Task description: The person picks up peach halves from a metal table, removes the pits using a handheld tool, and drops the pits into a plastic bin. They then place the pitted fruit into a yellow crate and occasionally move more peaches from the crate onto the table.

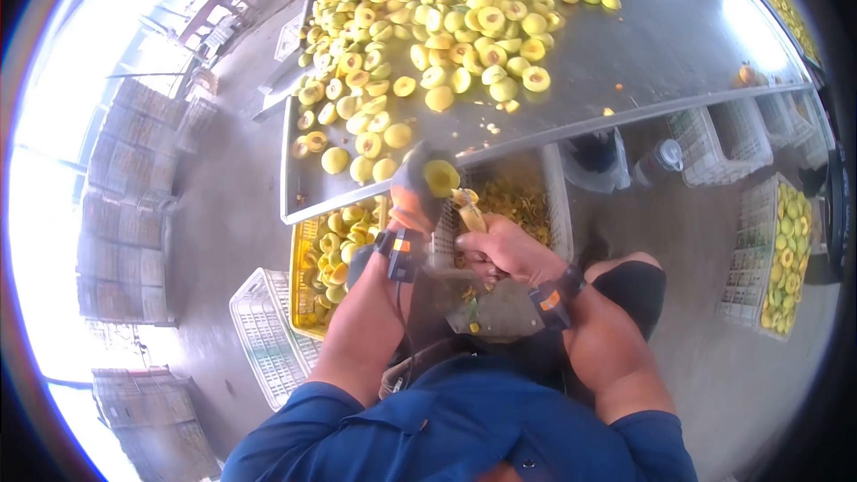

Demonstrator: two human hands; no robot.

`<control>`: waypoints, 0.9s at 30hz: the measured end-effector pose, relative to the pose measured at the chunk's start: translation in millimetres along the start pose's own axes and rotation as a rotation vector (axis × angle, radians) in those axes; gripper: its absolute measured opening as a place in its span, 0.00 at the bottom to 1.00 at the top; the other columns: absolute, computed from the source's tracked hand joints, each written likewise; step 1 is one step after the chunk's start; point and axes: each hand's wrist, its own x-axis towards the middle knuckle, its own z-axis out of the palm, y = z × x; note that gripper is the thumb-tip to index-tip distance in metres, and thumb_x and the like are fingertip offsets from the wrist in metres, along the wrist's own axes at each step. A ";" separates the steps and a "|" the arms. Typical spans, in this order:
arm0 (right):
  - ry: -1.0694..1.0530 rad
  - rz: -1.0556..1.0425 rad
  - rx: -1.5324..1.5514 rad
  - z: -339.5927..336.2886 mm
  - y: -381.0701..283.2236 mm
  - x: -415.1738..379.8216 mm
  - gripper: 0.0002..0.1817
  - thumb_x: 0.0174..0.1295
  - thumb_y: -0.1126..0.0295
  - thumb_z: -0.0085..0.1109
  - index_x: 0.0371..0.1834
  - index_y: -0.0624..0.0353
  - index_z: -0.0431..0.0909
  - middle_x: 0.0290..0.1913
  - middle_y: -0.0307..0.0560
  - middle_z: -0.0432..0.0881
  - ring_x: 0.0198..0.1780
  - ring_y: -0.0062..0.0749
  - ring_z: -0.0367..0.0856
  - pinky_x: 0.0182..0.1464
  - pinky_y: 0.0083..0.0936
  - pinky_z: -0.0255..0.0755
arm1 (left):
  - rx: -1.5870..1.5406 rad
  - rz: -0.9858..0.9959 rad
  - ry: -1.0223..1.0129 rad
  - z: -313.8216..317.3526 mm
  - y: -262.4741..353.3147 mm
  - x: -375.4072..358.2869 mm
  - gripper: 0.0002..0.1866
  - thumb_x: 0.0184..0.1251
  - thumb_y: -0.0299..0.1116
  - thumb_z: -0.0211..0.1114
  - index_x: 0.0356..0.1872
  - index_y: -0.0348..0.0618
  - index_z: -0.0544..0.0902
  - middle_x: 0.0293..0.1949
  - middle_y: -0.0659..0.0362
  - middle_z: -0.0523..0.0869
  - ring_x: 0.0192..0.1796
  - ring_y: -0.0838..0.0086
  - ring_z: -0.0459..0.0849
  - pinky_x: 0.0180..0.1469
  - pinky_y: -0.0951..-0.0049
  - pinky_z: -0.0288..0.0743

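Observation:
My left hand (416, 192), in an orange and dark grey glove, is closed around a yellow-green peach half (441, 178) near the table's front edge. Just right of it is my bare right hand (503, 250), fingers curled, with a pale yellow covering (467, 205) at the foremost fingertip, close to the fruit. What the curled fingers hold, I cannot tell. Below the hands, a pale crate (559, 205) contains yellow-brown scraps. A yellow crate (299, 281) of peach pieces stands to the left, partly hidden by my left arm.
Many halved peaches (446, 27) are heaped on the metal table (661, 54). An empty-looking white crate (268, 330) leans at left; stacked crates (125, 241) stand farther off. To the right are a filled peach crate (745, 277), white crates (714, 147) under the table and a lidded container (665, 157).

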 end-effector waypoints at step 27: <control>0.283 -0.189 -0.435 -1.4 36.3 59.0 0.19 0.70 0.64 0.63 0.52 0.72 0.82 0.44 0.66 0.89 0.49 0.57 0.89 0.56 0.45 0.79 | 1.155 -0.134 -0.615 -80.9 -32.3 121.1 0.32 0.67 0.31 0.71 0.74 0.49 0.78 0.69 0.48 0.82 0.67 0.51 0.85 0.68 0.55 0.81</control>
